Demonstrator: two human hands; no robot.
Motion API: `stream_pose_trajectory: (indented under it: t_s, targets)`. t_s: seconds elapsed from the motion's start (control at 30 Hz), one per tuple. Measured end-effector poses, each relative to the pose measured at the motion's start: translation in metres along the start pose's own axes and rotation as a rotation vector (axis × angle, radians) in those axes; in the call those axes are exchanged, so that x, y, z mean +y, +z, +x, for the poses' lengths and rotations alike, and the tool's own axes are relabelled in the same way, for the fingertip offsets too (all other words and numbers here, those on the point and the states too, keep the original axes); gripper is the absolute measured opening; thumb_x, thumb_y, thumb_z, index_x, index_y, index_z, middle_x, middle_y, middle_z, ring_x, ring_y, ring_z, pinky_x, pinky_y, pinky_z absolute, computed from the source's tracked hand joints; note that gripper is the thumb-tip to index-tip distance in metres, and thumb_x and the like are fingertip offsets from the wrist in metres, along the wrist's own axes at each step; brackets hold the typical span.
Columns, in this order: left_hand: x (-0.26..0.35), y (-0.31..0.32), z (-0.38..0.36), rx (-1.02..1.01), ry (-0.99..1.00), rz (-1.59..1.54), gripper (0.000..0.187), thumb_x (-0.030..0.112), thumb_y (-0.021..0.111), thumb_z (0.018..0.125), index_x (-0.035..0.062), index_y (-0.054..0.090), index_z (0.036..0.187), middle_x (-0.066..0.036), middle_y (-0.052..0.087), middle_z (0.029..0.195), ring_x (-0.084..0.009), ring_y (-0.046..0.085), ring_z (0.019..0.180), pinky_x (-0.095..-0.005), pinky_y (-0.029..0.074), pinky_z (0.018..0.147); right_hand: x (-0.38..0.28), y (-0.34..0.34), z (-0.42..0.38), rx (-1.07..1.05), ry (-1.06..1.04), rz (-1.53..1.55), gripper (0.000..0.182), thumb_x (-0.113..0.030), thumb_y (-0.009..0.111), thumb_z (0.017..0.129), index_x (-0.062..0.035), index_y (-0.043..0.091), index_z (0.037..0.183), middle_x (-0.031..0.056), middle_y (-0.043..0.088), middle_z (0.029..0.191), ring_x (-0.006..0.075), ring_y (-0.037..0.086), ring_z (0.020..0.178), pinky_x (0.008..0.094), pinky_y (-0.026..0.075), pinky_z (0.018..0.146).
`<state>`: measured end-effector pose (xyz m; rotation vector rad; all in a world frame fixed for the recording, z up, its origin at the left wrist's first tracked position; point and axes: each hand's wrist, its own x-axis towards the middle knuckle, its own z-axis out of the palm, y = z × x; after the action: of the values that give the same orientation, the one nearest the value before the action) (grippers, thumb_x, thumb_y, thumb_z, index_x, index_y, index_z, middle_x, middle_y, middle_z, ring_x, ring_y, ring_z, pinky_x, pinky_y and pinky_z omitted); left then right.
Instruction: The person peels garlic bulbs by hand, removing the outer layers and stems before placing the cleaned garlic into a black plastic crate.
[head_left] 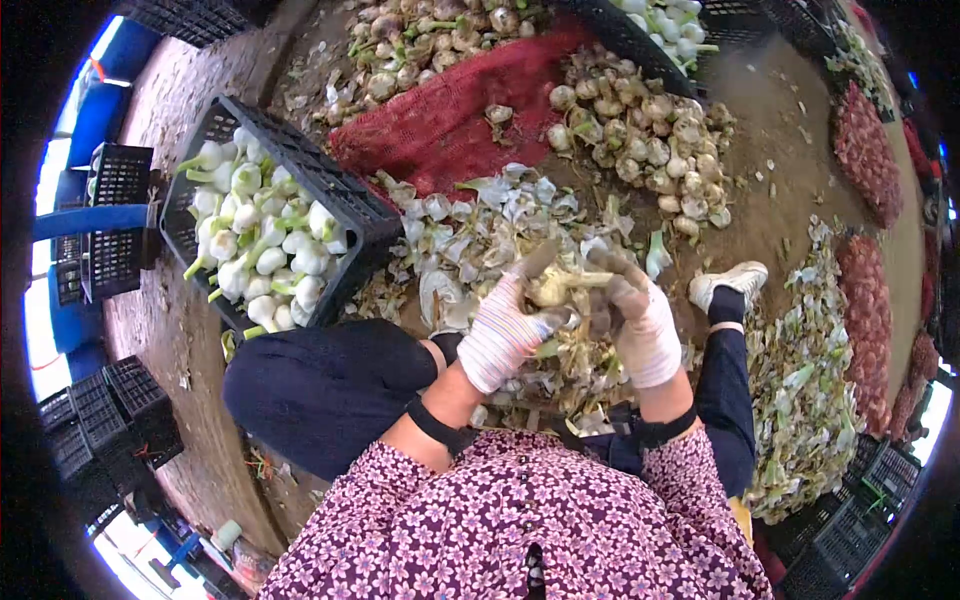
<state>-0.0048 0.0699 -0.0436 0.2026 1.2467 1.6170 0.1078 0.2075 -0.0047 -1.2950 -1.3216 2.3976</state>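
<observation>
In striped, soiled gloves, both my hands are raised over a heap of papery garlic skins (500, 225). My left hand (508, 325) grips a garlic bulb (550, 290), its brownish outer skin still on. The fingers of my right hand (640, 318) close around the stem end of that same bulb, to its right. Beneath them, loose dry roots and husks partly blend with the heap. Left of my hands, a black crate (365, 235) stands tilted, filled with cleaned white garlic bulbs (270, 240).
Unpeeled garlic (650, 140) lies piled ahead, beside a red mesh sack (455, 115). More garlic skins (800, 400) cover the ground at right, near full red sacks (865, 330). Stacked black crates (110, 420) stand at far left. My legs flank the skin heap.
</observation>
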Motion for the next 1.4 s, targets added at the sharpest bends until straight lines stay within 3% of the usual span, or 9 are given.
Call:
stream_pose_trajectory:
  t_s: [0.03,0.13,0.17,0.23,0.37,0.6,0.8,1.0,1.4]
  targets:
    - [0.003,0.004,-0.006,-0.013,0.012,0.003,0.082,-0.001,0.077,0.076,0.0011,0.036,0.148,-0.007,0.056,0.13,-0.0154,0.056,0.112,-0.0297,0.046,0.1,0.002,0.001,-0.012,-0.013,-0.109,0.147,0.04,-0.02,0.062,0.088,0.0051,0.06,0.119,0.0052,0.065,0.089,0.007,0.054,0.067,0.0213,0.043,0.059]
    - [0.006,0.011,-0.02,-0.039,0.195,0.165,0.082,0.003,0.082,0.074,-0.0016,0.039,0.144,-0.007,0.057,0.129,-0.0152,0.055,0.113,-0.0299,0.046,0.099,0.03,0.002,-0.014,-0.058,-0.531,-0.124,0.057,-0.032,0.076,0.086,0.0033,0.054,0.126,0.0075,0.066,0.106,0.0123,0.061,0.091,0.0253,0.051,0.08]
    - [0.003,0.011,-0.021,-0.071,0.247,0.348,0.08,0.004,0.082,0.074,-0.0007,0.041,0.143,-0.008,0.057,0.128,-0.0165,0.055,0.114,-0.031,0.046,0.099,0.026,0.01,-0.034,-0.036,-0.343,0.038,0.056,-0.027,0.081,0.083,0.0025,0.056,0.123,0.0077,0.065,0.109,0.0135,0.061,0.096,0.0268,0.051,0.085]
    - [0.013,0.014,-0.036,-0.085,0.524,0.737,0.076,0.007,0.084,0.072,0.0026,0.048,0.138,-0.01,0.056,0.126,-0.0218,0.056,0.116,-0.0349,0.047,0.1,0.024,0.016,-0.048,-0.025,-0.351,-0.004,0.055,-0.025,0.082,0.082,0.0024,0.056,0.123,0.0078,0.065,0.109,0.0133,0.061,0.096,0.0267,0.051,0.085]
    - [0.029,0.018,-0.056,-0.085,0.725,0.983,0.08,0.018,0.087,0.064,0.0056,0.053,0.135,-0.017,0.057,0.119,-0.0327,0.058,0.112,-0.038,0.048,0.096,0.017,0.018,-0.076,-0.05,-0.305,-0.01,0.053,-0.023,0.08,0.083,0.0028,0.057,0.123,0.0077,0.066,0.108,0.013,0.061,0.096,0.0268,0.051,0.085]
    - [0.045,0.036,-0.093,-0.145,0.195,0.279,0.078,0.014,0.089,0.068,-0.0021,0.05,0.134,-0.01,0.059,0.125,-0.0185,0.055,0.117,-0.0334,0.046,0.102,0.014,0.008,-0.1,-0.21,-0.297,0.025,0.047,-0.02,0.073,0.087,0.0046,0.06,0.126,0.0104,0.068,0.114,0.0153,0.063,0.106,0.0279,0.048,0.093]
    - [0.052,0.044,-0.099,-0.106,0.546,0.927,0.078,0.012,0.09,0.063,0.0013,0.054,0.132,-0.014,0.06,0.123,-0.0261,0.06,0.115,-0.0353,0.047,0.1,0.006,0.009,-0.12,-0.198,-0.332,-0.118,0.053,-0.029,0.076,0.085,0.0044,0.061,0.124,0.0077,0.068,0.11,0.0142,0.062,0.101,0.0281,0.048,0.091]
    - [0.055,0.043,-0.105,-0.13,0.681,1.09,0.079,0.013,0.09,0.057,0.0046,0.058,0.13,-0.017,0.061,0.121,-0.0339,0.061,0.113,-0.0374,0.048,0.097,0.014,0.009,-0.123,-0.228,-0.349,-0.024,0.051,-0.031,0.075,0.085,0.005,0.063,0.119,0.007,0.068,0.11,0.0138,0.061,0.102,0.0282,0.047,0.092]
    - [0.041,0.053,-0.12,-0.113,0.582,0.885,0.072,0.012,0.086,0.071,-0.004,0.053,0.132,-0.015,0.061,0.121,-0.0213,0.06,0.112,-0.0341,0.049,0.096,0.013,-0.007,-0.133,-0.297,-0.406,-0.162,0.039,-0.012,0.067,0.085,0.0041,0.065,0.121,0.0093,0.068,0.114,0.0146,0.061,0.107,0.029,0.046,0.098]
